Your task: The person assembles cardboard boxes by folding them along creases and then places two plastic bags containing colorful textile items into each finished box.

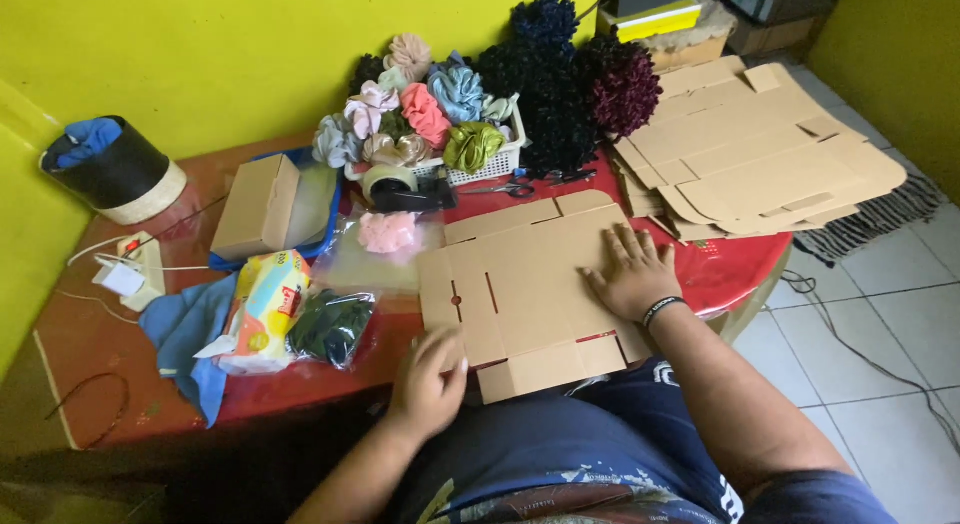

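Flat die-cut cardboard box blank [525, 289] lies on near edge of red tabletop [100, 344]. Right hand [632, 274] pressed flat on its right part, fingers spread, grasping nothing. Left hand [428, 379] pinches blank's near-left flap. Stack of more flat blanks [760, 154] far right; basket of scrunchies [430, 119] far center; tape dispenser [400, 189] just beyond blank.

Bright yellow walls [220, 54] fill the upper left of the frame and the far right corner. A red bench [90, 354] stands against the left wall. Pale floor tiles [880, 314] with dark joints cover the lower right, where a striped fringed rug [880, 219] and thin cables [850, 334] lie.
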